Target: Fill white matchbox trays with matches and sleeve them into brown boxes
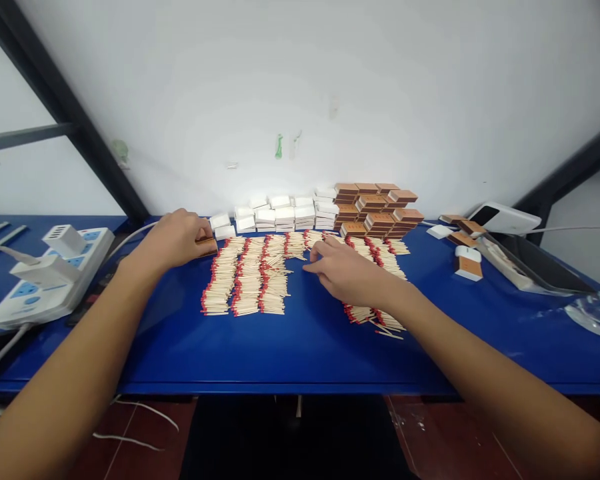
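My left hand point(176, 239) is at the left end of the match rows, its fingers closed round a brown matchbox sleeve point(207, 249). My right hand point(347, 268) hovers palm down over the middle of the blue table, thumb and index finger apart, with nothing visible between them. Its fingertips are close to a short row of red-tipped matches point(295, 245). Left of that hand lie long columns of matches point(247, 277). More matches point(367, 313) spread under and beyond my right wrist, which partly hides them. Behind are stacked white matchbox trays point(284, 217) and brown matchboxes point(379, 220).
A white power strip point(87, 267) with plugs and cables lies at the left. To the right are a small white-and-brown box point(468, 263), a white device point(505, 219) and an open dark container point(540, 263). A white wall point(300, 87) rises behind the blue table point(260, 353).
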`<state>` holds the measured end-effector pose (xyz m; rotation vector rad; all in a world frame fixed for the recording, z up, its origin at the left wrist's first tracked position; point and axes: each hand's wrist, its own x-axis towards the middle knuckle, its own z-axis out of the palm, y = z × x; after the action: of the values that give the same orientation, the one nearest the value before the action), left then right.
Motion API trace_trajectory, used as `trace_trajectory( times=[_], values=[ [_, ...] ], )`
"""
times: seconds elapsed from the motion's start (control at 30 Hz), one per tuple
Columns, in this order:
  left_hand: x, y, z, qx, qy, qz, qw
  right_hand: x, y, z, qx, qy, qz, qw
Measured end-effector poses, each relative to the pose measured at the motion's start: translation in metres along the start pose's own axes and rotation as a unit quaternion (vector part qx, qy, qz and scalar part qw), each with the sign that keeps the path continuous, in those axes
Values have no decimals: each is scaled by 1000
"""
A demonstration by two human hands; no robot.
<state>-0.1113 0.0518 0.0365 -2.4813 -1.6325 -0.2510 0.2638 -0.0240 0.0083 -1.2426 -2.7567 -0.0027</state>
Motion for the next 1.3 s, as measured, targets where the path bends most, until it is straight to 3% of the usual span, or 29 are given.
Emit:
trace_trajectory(
  times=[0.1,0.3,0.43,0.53,0.63,0.7,0.83,0.93,1.1,1.23,1.3],
  values=[
    [0,1,-4,44,-24,2,999,-11,-18,-3,-37,-3,-20,999],
    [-2,2,-8,84,32,11,996,-73,-61,-9,-82,1,-31,996],
    [-3,7,-9,71,61,24,995,-126,-87,-14,-97,48,-27,994],
    [-3,19,-7,40,97,54,993,-145,-96,-21,-75,79,-3,994],
    [-2,38,-2,-9,122,111,986,-131,-91,-22,20,104,46,993],
    [-2,51,4,-30,128,144,981,-107,-80,-15,83,82,69,991],
    [-2,64,11,-41,116,183,975,-59,-54,8,45,44,61,996],
    [-2,60,11,-37,122,180,975,-56,-50,16,14,35,66,997],
    [-1,52,9,-34,140,158,977,-107,-84,10,-19,76,71,994],
    [0,54,9,-29,130,158,978,-166,-119,15,-69,149,92,982],
    [-1,57,9,-35,129,163,978,-204,-124,26,-89,173,109,975]
  ],
)
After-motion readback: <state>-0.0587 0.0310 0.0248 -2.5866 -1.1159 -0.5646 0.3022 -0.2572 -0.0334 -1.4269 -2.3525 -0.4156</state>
